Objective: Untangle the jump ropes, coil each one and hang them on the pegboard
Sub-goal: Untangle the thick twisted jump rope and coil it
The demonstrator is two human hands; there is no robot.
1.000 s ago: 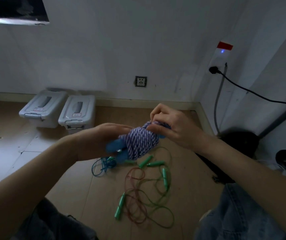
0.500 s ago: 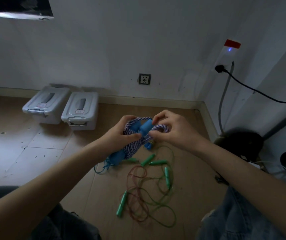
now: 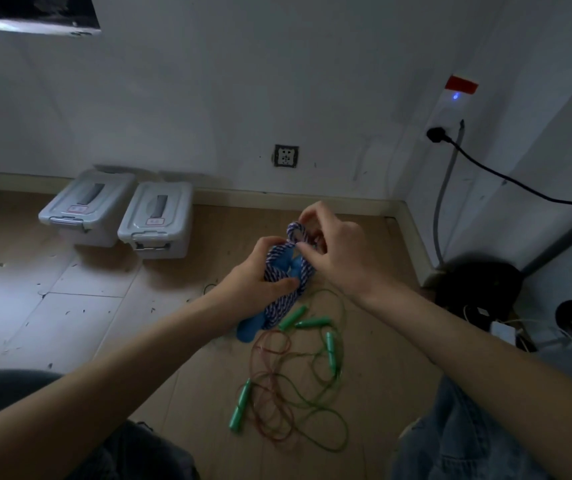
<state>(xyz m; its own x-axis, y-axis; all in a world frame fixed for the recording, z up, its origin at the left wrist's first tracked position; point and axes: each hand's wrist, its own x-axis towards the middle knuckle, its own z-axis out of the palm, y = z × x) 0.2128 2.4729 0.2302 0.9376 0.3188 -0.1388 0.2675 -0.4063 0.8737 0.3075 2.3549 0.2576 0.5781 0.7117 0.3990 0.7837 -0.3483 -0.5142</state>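
Note:
A coiled blue-and-white braided jump rope [image 3: 279, 299] with blue handles hangs above the floor between my hands. My left hand [image 3: 255, 275] grips the bundle around its middle, one blue handle [image 3: 248, 329] sticking out below. My right hand [image 3: 336, 247] pinches a loop of the rope at the top of the bundle. Below on the floor lie tangled thin green and red ropes [image 3: 291, 386] with several green handles [image 3: 240, 405]. No pegboard is in sight.
Two grey lidded storage boxes [image 3: 154, 221] stand against the back wall at left. A black cable [image 3: 506, 178] runs from a wall plug at right, above a dark round object [image 3: 478, 289] in the corner. My knees fill the lower corners.
The bundle has turned more upright and shifted slightly right. My right hand has moved to the top loop, and my left hand now wraps lower around the coil.

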